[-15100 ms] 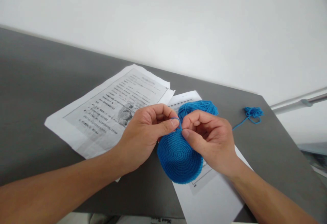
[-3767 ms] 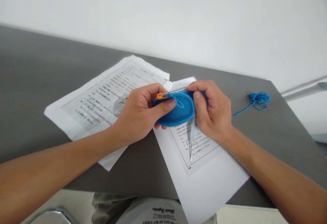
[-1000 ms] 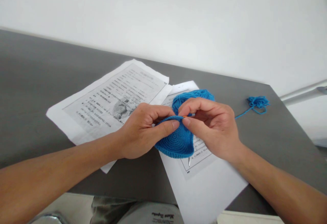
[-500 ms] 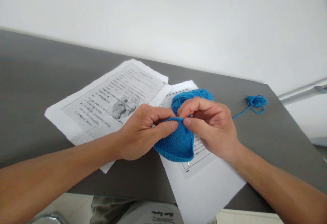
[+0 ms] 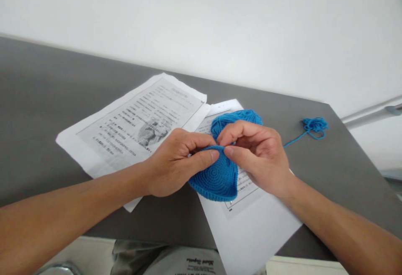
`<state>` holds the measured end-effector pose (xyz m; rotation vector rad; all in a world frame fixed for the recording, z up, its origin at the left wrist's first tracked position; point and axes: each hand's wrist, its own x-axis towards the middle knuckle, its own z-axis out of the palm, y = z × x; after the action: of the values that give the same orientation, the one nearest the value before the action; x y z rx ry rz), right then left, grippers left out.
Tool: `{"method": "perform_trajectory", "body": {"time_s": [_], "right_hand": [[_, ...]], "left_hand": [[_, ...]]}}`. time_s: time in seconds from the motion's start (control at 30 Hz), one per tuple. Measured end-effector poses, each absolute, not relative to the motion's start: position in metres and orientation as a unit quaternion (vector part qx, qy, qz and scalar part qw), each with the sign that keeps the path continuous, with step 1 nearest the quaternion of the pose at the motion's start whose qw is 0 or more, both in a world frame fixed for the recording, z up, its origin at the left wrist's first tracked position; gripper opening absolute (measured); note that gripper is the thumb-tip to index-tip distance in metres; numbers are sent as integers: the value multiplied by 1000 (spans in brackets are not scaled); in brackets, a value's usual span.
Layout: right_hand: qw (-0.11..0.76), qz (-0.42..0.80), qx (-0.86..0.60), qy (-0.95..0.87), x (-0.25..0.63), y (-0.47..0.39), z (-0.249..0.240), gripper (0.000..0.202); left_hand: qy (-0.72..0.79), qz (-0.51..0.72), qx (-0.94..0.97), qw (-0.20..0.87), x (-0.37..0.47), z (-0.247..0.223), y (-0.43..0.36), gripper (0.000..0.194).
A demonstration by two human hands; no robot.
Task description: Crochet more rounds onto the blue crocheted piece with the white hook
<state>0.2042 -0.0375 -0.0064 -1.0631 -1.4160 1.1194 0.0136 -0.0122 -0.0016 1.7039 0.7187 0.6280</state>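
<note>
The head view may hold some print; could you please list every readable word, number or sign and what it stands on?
"Together", probably, in script on the grey cloth; other print there is blurred.
Left sheet: lines of print, too blurred to read.
Right sheet: print, partly covered, too small to read.
Blue crocheted piece: no text seen.

bright, diffuse light washes the white wall (image 5: 201,32), dimming at the top right corner; the grey tabletop (image 5: 50,99) looks duller, and print on the left sheet (image 5: 125,132) smears past reading.
</note>
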Motion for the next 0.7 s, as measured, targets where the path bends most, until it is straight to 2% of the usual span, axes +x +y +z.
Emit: {"method": "perform_trajectory", "body": {"time_s": [0.23,0.7], "right_hand": [[497,467,-443,-582,204,-38,-5,8],[496,483,-433,-578,205,-38,-4,9]], "left_hand": [[275,276,733,558,14,-6,-10,32],[313,261,701,585,14,-1,-14,32]]}}
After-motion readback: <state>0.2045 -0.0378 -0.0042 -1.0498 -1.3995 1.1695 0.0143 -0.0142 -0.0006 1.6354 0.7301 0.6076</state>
